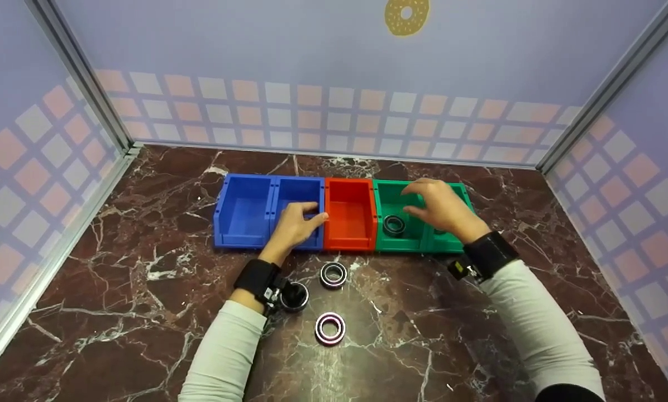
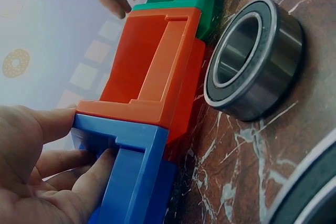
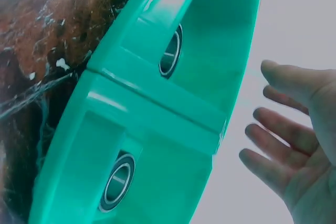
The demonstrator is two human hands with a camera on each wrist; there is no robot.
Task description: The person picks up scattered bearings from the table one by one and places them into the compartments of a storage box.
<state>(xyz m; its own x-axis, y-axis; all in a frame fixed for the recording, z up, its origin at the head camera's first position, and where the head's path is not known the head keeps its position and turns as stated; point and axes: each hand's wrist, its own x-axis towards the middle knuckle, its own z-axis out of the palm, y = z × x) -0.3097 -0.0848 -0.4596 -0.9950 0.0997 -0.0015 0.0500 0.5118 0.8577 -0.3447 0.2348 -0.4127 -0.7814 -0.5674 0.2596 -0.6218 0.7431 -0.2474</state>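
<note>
My left hand grips the right side wall of a blue bin, its thumb at the rim beside the red bin and its fingers reaching inside. Above the green bins hangs my right hand, fingers spread and holding nothing. One ball bearing lies in the inner green bin and another bearing in the outer one. On the table in front of the bins are a bearing, a second bearing nearer me, and a third bearing partly covered by the left wrist camera.
Another blue bin forms the left end of the row. The bins stand side by side on a dark marbled table. Behind them rises a patterned panel, with side panels at left and right.
</note>
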